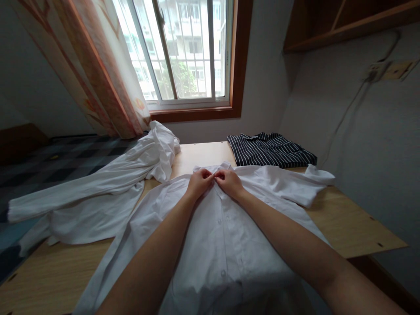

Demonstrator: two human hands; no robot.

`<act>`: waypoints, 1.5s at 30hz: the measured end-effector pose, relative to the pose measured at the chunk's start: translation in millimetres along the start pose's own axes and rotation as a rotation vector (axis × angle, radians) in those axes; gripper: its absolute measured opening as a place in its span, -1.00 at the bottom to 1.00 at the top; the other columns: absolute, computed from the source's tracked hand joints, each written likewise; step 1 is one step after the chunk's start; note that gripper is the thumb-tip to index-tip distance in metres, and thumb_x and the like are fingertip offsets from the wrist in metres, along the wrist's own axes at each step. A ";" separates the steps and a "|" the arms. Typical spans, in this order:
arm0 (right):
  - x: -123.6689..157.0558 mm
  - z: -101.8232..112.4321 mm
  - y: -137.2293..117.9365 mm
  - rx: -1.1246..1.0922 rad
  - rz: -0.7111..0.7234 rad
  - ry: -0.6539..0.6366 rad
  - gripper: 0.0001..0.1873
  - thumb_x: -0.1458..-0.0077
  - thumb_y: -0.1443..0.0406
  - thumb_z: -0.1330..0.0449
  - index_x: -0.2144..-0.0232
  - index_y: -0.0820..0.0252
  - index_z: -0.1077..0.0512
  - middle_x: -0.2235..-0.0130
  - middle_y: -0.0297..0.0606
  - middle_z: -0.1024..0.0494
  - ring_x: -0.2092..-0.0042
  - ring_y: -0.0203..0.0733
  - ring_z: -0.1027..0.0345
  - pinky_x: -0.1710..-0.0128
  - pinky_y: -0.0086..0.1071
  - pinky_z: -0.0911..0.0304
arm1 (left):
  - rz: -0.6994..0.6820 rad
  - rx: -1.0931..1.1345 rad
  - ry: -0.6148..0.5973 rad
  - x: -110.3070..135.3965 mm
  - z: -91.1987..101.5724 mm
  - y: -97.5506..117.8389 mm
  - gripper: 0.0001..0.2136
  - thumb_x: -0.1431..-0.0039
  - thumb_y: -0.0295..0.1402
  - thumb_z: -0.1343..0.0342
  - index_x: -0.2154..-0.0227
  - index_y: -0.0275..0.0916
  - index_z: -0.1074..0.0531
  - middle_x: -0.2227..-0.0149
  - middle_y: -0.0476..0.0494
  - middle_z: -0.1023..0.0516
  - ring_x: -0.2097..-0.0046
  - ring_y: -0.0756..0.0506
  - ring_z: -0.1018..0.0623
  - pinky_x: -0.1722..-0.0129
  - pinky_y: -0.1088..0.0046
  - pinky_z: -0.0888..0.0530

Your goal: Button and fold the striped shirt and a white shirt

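A white button-up shirt (226, 236) lies front-up on the wooden table (354, 227), collar away from me. My left hand (198, 182) and my right hand (229, 181) meet just below the collar. Both are closed in a pinch on the shirt's front placket near the top button. Buttons run down the middle of the shirt towards me. My forearms lie over the shirt's body and hide part of it.
A second white shirt (98, 197) lies crumpled on the table's left side. A folded dark striped garment (269, 150) sits at the far right edge. A window, a patterned curtain (98, 65) and a wall shelf lie beyond. A bed with a checked cover is at left.
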State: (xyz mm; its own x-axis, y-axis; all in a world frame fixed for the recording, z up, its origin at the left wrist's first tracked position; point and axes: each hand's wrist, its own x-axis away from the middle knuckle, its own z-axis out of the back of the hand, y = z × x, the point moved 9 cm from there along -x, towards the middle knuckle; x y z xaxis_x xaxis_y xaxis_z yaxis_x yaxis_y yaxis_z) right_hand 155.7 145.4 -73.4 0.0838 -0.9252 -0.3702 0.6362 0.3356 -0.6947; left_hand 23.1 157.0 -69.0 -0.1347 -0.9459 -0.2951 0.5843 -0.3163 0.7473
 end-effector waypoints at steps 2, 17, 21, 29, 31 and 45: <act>0.0 -0.1 -0.4 -0.007 -0.007 -0.008 -0.87 -0.08 0.38 -0.22 0.33 0.17 -0.58 0.28 -0.25 -0.62 0.22 -0.19 -0.45 0.18 -0.37 -0.30 | 0.014 0.000 0.011 -0.9 0.3 -2.3 -0.80 -0.02 -0.22 -0.17 0.52 -0.27 -0.49 0.53 -0.04 -0.52 0.44 -0.03 -0.46 0.45 0.50 -0.30; -0.1 -0.7 0.0 0.020 0.001 -0.015 -0.88 -0.04 0.41 -0.23 0.32 0.19 -0.54 0.34 -0.29 -0.59 0.28 -0.22 -0.41 0.25 -0.39 -0.26 | 0.082 0.194 0.018 -5.4 -3.1 -17.8 -0.86 0.07 -0.28 -0.19 0.53 -0.26 -0.47 0.56 -0.05 -0.54 0.48 -0.04 -0.51 0.47 0.50 -0.35; 0.0 3.3 -4.6 -0.027 0.042 0.010 -0.89 -0.02 0.45 -0.23 0.38 0.20 -0.54 0.33 -0.26 -0.60 0.25 -0.21 -0.44 0.20 -0.38 -0.28 | 0.133 0.255 0.030 -4.9 -4.0 -22.2 -0.87 0.12 -0.30 -0.21 0.54 -0.26 -0.47 0.58 -0.04 -0.53 0.49 -0.04 -0.51 0.49 0.51 -0.36; 0.6 6.6 -4.6 -0.068 0.033 0.022 -0.88 -0.02 0.44 -0.24 0.42 0.18 -0.57 0.35 -0.28 -0.62 0.28 -0.21 -0.47 0.22 -0.39 -0.31 | 0.217 0.374 -0.005 -3.6 -9.0 -24.7 -0.90 0.16 -0.35 -0.20 0.54 -0.26 -0.46 0.61 -0.01 -0.51 0.54 -0.01 -0.48 0.53 0.53 -0.36; 0.7 6.7 -4.4 -0.068 0.028 0.024 -0.88 -0.01 0.44 -0.24 0.43 0.18 -0.57 0.36 -0.28 -0.63 0.29 -0.21 -0.47 0.23 -0.40 -0.31 | 0.222 0.372 -0.005 -3.9 -8.7 -24.4 -0.90 0.16 -0.36 -0.20 0.54 -0.26 -0.46 0.60 -0.01 -0.52 0.53 -0.01 -0.49 0.53 0.53 -0.36; 4.3 7.8 6.9 -0.127 -0.125 0.034 -0.92 -0.01 0.35 -0.27 0.44 0.17 -0.59 0.51 -0.35 -0.59 0.43 -0.25 -0.46 0.35 -0.45 -0.29 | 0.206 0.240 0.032 -6.6 -6.7 -27.0 -0.91 0.10 -0.35 -0.20 0.52 -0.28 -0.52 0.59 -0.04 -0.54 0.50 -0.03 -0.52 0.53 0.54 -0.36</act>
State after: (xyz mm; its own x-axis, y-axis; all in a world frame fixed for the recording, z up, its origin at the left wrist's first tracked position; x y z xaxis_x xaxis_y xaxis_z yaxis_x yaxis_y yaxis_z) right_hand 166.4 142.4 -75.0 -0.0171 -0.9552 -0.2956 0.5380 0.2404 -0.8079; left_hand 13.5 172.3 -91.2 -0.0060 -0.9903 -0.1388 0.3905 -0.1301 0.9113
